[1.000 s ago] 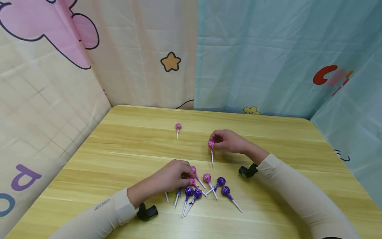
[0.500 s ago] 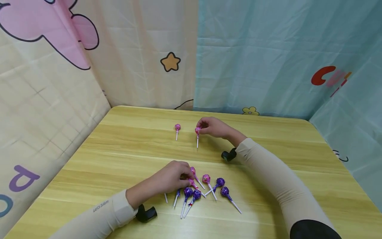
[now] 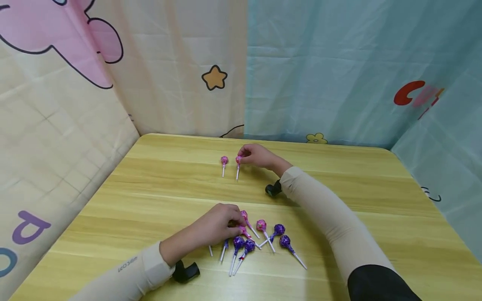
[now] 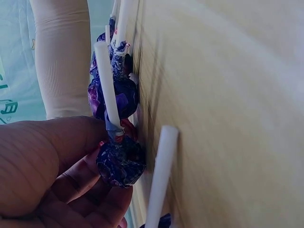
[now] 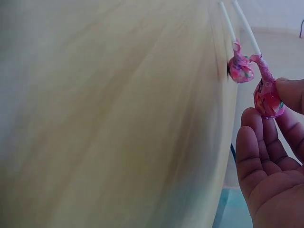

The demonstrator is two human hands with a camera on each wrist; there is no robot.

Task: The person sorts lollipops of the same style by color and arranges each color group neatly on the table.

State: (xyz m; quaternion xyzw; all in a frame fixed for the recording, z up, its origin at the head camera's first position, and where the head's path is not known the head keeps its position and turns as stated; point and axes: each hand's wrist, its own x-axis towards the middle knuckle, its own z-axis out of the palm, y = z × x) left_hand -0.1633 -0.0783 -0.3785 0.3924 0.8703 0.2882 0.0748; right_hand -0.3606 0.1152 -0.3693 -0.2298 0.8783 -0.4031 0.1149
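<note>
At the far side of the table, my right hand [image 3: 260, 155] pinches a pink-wrapped lollipop [image 3: 238, 160] by its head, the white stick pointing toward me. In the right wrist view, thumb and fingertips meet on its wrapper [image 5: 269, 100]. Just left of it lies another pink lollipop [image 3: 224, 160], also stick toward me. My left hand [image 3: 220, 221] is at the near pile, thumb and fingers around the head of a pink lollipop [image 3: 244, 231]. A purple lollipop [image 4: 121, 164] hides most of that grip in the left wrist view.
Beside the left hand lie two more pink lollipops, one farther back [image 3: 244, 215] and one to the right [image 3: 261, 225]. Several purple lollipops [image 3: 285, 241] spread around them, some sticks crossing. The wooden table [image 3: 169, 175] ends at printed curtains [image 3: 324, 71].
My right hand has carried its pink lollipop left and away from me, up beside the other one at the back. The left hand has stayed at the pile.
</note>
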